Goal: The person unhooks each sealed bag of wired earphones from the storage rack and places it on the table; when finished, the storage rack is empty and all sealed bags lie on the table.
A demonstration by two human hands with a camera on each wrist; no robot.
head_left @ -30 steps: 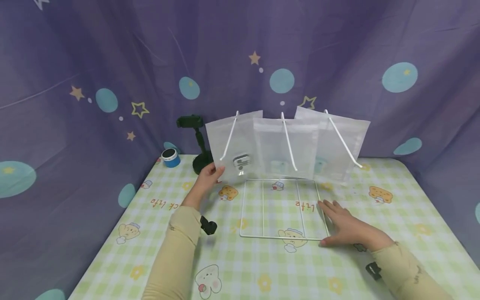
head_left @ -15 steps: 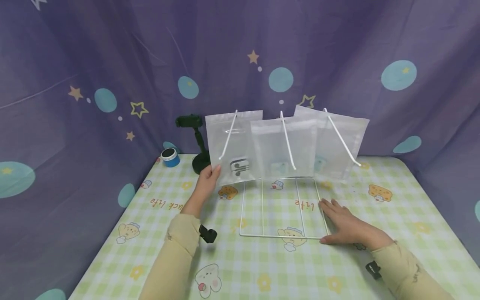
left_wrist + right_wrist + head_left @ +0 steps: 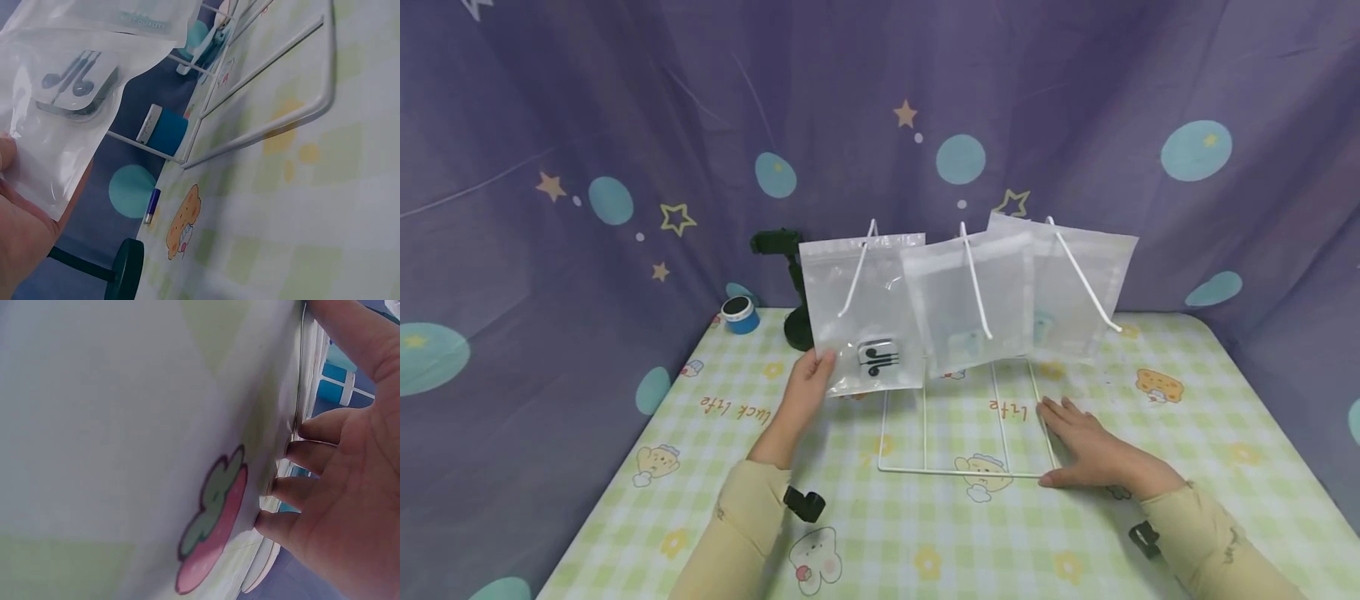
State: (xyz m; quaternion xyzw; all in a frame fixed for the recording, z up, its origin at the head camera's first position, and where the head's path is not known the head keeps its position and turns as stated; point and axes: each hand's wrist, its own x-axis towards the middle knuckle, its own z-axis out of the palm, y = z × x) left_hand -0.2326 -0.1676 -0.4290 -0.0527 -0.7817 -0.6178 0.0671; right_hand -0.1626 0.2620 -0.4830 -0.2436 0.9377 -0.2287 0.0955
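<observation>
Bag (image 3: 861, 312), frosted and clear, hangs at the left end of the white wire rack (image 3: 925, 471), with black earbuds (image 3: 877, 357) showing through low down. From the head view, the left hand (image 3: 808, 385) pinches its lower left corner, at about 7 o'clock of the bag, thumb in front. The bag's right edge overlaps a second bag (image 3: 973, 304), which overlaps a third (image 3: 1067, 292) towards 3 o'clock. The right hand (image 3: 1086, 450) lies flat, fingers straight, on the rack's base at its right front corner. On the table (image 3: 1225, 417), open cloth runs wide at 6 o'clock of the rack and out to the right edge; at 10 o'clock stand a dark stand (image 3: 793, 287) and a blue tin (image 3: 741, 315), close to the curtain.

Left wrist view: the thumb (image 3: 7, 153) presses the bag's (image 3: 59, 119) edge against the palm, earbuds (image 3: 78, 81) just above; the rack's (image 3: 300, 112) front wire runs off towards 2 o'clock, with bare tablecloth below it.

Right wrist view: the fingers (image 3: 319, 456) rest loosely bent, tips touching the rack wire (image 3: 299, 394) and cloth, gripping nothing.
</observation>
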